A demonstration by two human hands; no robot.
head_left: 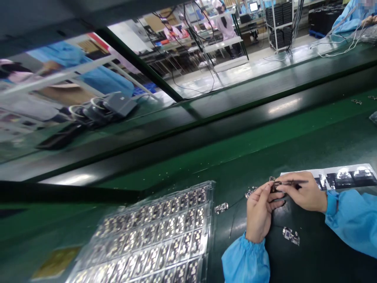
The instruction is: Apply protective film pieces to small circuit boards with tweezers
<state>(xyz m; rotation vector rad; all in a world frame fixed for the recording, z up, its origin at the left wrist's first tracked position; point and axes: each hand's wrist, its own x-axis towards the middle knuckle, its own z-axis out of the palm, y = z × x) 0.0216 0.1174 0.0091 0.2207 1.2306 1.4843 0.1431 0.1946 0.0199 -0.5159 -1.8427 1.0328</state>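
My left hand [260,212] is closed, pinching a small circuit board [275,187] between thumb and fingers. The fingers partly cover that board. Just to its right, my right hand [306,192] grips thin dark tweezers [296,182], whose tips meet the piece in the left hand. One loose board [221,208] with a thin dark wire lies left of the hands, and another board [250,192] rests just behind the left fingers. In front of the hands is a further board [291,235]. A sheet with black stickers [353,177] lies partly behind the right hand.
A clear plastic tray [211,220] holding rows of circuit boards sits left on the green table [235,157]. A yellowish square [55,262] lies beyond it. A metal ledge [277,108] runs along the back. Several people work at benches behind; grey equipment [118,104] stands at left.
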